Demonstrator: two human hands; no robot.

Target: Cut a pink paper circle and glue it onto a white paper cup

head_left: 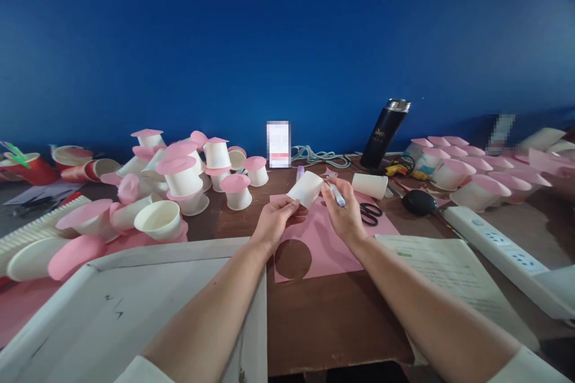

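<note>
A plain white paper cup (305,189) is tilted on its side in my left hand (277,221), fingers and thumb closed around its lower part. My right hand (345,215) grips a slim white marker pen (337,196), its front end close to the cup's right side; whether it touches cannot be made out. Beneath both hands lies a pink paper sheet (330,254) with a round hole cut in it. Black-handled scissors (372,213) rest on the sheet's right part. Behind them another white cup (369,185) lies on its side. A small purple-capped stick (300,173) stands behind the held cup.
At left crowd several white cups (238,196) with pink paper tops and a white box lid (171,287). At right are a black thermos (384,134), a black rubber bulb (420,202), printed pages (442,269), a power strip (498,248) and more pink-topped cups (480,191). A lit phone (279,143) stands behind.
</note>
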